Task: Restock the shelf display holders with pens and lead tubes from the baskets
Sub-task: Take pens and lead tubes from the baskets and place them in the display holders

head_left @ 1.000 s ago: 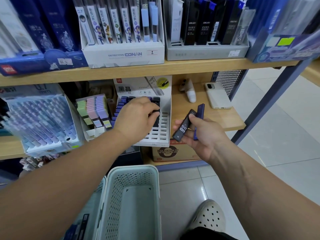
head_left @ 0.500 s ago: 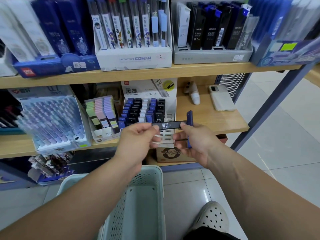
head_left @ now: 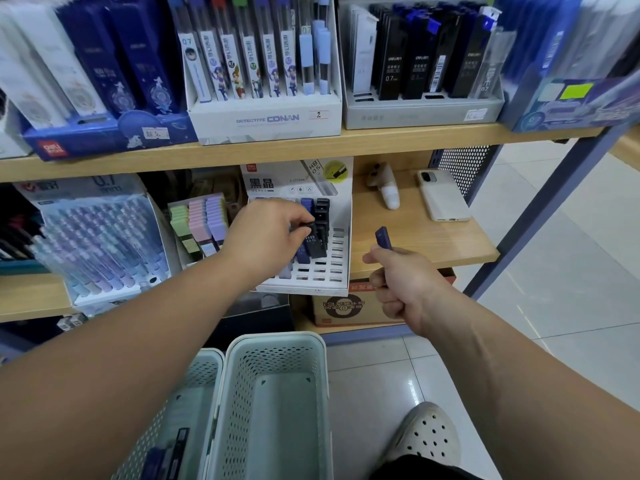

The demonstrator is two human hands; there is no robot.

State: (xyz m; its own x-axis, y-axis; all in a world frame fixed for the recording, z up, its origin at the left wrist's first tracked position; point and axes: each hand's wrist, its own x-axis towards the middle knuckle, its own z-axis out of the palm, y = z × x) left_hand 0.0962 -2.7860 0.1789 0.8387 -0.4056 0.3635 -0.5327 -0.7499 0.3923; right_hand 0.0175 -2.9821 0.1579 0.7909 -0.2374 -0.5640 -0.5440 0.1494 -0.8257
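A white slotted lead-tube holder stands on the middle shelf, its upper rows filled with black and blue tubes. My left hand reaches over it and pinches the top of a black lead tube that stands among the others in the holder. My right hand hovers in front of the shelf edge to the right and grips a blue lead tube, which sticks up from the fist. Two pale green perforated baskets sit below: the right one looks empty, the left one has dark items at its bottom.
A pen display and pastel sticky notes stand left of the holder. A white phone and a small white device lie on the shelf to the right. Upper shelf holds boxed refills. A cardboard box sits below; my shoe is on the tiled floor.
My left hand took the black tube from my right hand and carried it up to the holder. My right hand now keeps only the blue tube.
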